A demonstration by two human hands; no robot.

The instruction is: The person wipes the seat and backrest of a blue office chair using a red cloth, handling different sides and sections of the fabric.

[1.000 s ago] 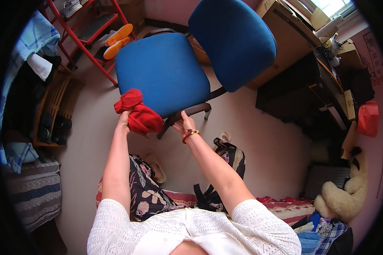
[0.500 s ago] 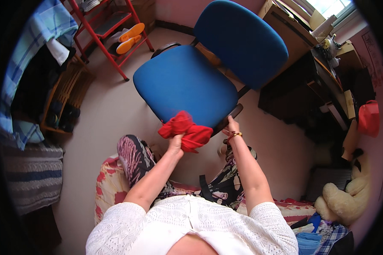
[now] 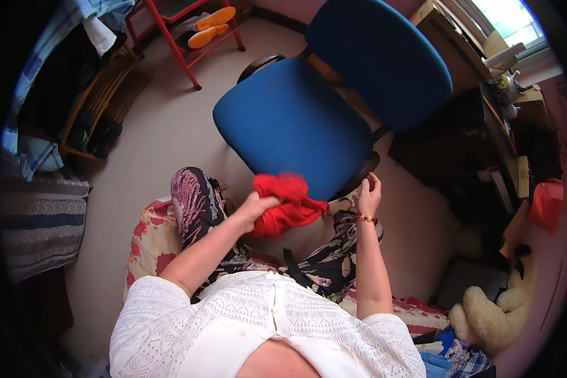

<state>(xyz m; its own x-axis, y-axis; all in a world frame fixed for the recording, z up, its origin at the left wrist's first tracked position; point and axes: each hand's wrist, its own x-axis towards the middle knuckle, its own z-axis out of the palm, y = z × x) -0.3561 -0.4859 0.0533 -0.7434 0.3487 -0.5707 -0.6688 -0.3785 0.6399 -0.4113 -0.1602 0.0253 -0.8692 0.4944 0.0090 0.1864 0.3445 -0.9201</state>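
My left hand [image 3: 256, 206] grips a bunched red cloth [image 3: 286, 203] just in front of the near edge of a blue office chair [image 3: 296, 120]. My right hand [image 3: 369, 192] is raised beside the chair's front right corner, fingers curled close to the seat rim; whether it grips the rim or a strand of the cloth I cannot tell. A beaded bracelet sits on that wrist. I sit on a patterned bed cover, knees in floral trousers [image 3: 195, 195] below the cloth.
A red metal rack [image 3: 176, 38] with orange sandals [image 3: 211, 25] stands at the back left. A wooden shoe shelf [image 3: 97, 107] lies to the left. A dark desk [image 3: 485, 138] stands right, with a red bag [image 3: 546, 201] and a cream plush toy [image 3: 494, 315].
Both hands and the red cloth have drawn back from over the seat toward my lap. The view has tilted, so the chair now sits higher in the picture.
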